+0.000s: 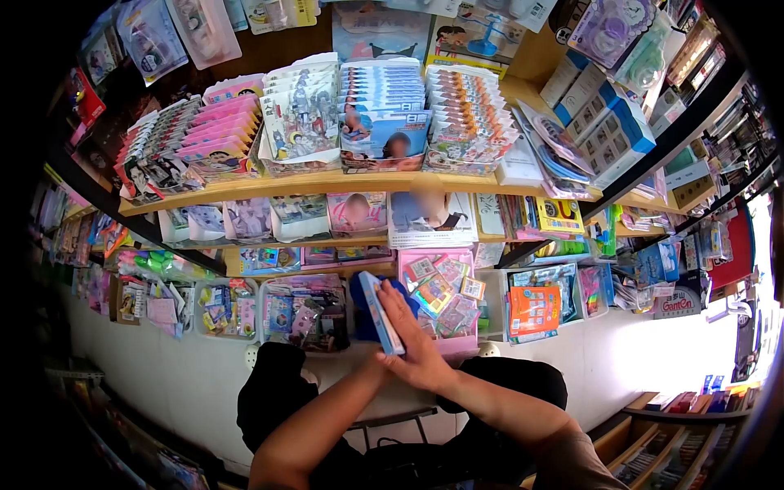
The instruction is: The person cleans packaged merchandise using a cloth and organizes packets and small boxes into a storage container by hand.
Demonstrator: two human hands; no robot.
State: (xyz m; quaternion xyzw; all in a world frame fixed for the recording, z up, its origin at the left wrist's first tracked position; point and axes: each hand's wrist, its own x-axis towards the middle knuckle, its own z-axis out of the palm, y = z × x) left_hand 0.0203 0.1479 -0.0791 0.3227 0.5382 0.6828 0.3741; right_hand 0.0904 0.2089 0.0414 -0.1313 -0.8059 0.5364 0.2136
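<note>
A thin flat box with light-blue and white edges (380,314) stands nearly on edge in front of me, tilted to the left. My right hand (415,349) presses along its right side, fingers straight and close together. The left forearm reaches in from the lower left, and its wrist meets the right hand at the box's lower end. Most of my left hand (382,365) is hidden behind the right hand and the box, so its fingers do not show. Directly behind the box is a dark-blue thing (363,320), partly covered. A pink box (457,345) holding colourful packets sits just right of my hands.
Ahead, a wooden shelf (327,181) carries rows of upright packets (384,90). Clear bins of small goods (224,335) line the floor below. An orange packet (534,310) lies in a bin at right. A dark stool-like frame (392,420) stands between my knees.
</note>
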